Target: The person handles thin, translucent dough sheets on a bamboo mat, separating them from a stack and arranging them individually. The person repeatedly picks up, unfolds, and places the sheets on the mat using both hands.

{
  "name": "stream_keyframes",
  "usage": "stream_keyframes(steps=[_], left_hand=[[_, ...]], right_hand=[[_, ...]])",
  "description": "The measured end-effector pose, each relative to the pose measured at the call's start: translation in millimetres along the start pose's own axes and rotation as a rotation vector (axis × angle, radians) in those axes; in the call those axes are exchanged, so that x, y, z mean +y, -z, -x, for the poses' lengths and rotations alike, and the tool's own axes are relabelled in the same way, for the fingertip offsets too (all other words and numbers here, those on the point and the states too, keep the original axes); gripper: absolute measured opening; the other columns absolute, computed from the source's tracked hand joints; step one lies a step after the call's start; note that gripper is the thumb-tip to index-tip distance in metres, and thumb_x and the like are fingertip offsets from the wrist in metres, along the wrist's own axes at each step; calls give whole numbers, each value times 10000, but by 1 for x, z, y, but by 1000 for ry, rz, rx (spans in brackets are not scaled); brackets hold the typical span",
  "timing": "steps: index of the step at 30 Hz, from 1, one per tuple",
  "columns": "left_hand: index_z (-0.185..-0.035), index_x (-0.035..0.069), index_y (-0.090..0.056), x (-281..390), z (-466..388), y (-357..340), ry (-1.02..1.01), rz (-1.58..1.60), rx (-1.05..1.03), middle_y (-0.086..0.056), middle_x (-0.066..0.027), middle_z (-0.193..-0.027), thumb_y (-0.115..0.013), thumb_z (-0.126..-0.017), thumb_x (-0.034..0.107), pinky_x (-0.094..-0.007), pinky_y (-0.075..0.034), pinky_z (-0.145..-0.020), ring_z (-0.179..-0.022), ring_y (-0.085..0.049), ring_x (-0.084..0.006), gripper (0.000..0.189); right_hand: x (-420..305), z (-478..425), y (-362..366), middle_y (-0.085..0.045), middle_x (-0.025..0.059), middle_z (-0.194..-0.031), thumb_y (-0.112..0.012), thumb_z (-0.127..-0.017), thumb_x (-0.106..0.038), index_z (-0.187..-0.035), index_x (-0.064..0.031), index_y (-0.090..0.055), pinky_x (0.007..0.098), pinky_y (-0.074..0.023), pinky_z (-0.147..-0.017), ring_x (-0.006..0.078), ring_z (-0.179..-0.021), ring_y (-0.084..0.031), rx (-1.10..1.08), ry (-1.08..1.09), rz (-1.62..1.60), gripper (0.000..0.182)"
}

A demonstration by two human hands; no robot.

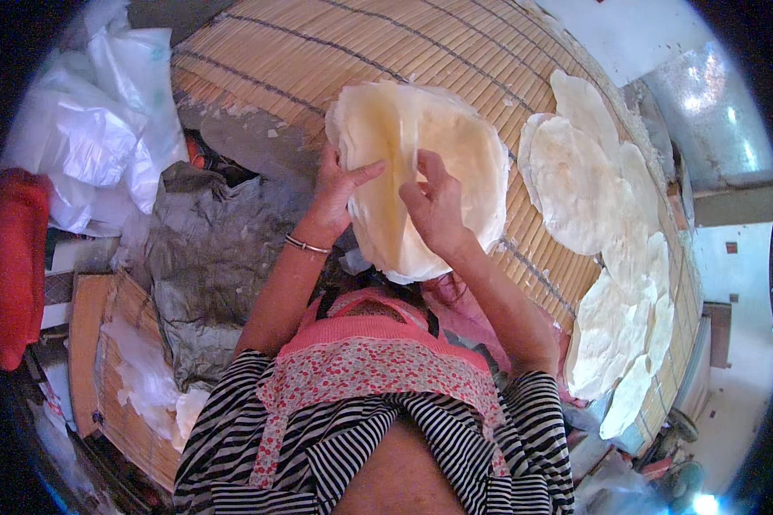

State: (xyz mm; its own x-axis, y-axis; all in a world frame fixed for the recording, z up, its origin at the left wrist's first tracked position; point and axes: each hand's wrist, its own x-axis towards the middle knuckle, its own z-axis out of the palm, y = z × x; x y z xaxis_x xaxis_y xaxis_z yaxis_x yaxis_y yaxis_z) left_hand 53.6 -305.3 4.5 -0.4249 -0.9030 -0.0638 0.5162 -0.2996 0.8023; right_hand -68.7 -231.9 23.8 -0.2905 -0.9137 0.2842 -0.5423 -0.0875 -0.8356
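Note:
A stack of thin, round, pale dough sheets lies before me on the edge of a slatted bamboo mat. My left hand grips the stack's left side, thumb on top and fingers hidden under or behind it. Along the middle, an upper sheet stands bent up in a ridge. The curled fingers of my right hand pinch at this ridge; exactly how much they hold is hidden. A metal bangle circles my left wrist.
More thin round sheets overlap along the right of the bamboo mat. To the left are white plastic bags, a dark grey sack and a red cloth-like item. A wood-framed tray with pale scraps sits lower left.

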Motion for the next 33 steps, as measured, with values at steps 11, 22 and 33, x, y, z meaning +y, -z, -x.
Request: stream_keyframes(steps=[11, 22, 33], left_hand=[[-1042, -42, -482, -26, 4, 64, 151, -140, 96, -544, -133, -989, -578, -641, 4, -349, -460, -751, -855, -553, -259, 414], [-989, -66, -502, 47, -84, 118, 295, -375, -29, -552, -156, -970, -572, -665, 15, -354, -453, -783, -860, -557, -255, 341], [-1054, -27, -479, 34, -99, 169, 248, -541, -126, -536, -119, -1023, -559, -701, 49, -336, -412, -847, -925, -529, -230, 370]], right_hand=[[11, -18, 2, -536, 212, -680, -479, -644, 2, -895, 4, -498, 404, -423, -610, 341, -675, -547, 14, -96, 304, 252], [-22, 62, 228, -572, 79, -692, -489, -679, -27, -772, 36, -568, 275, -455, -562, 157, -630, -543, 769, -249, -409, 137], [196, 348, 294, -540, 64, -624, -540, -570, -9, -730, 22, -579, 281, -406, -461, 166, -498, -488, 1063, -1000, -30, 167]])
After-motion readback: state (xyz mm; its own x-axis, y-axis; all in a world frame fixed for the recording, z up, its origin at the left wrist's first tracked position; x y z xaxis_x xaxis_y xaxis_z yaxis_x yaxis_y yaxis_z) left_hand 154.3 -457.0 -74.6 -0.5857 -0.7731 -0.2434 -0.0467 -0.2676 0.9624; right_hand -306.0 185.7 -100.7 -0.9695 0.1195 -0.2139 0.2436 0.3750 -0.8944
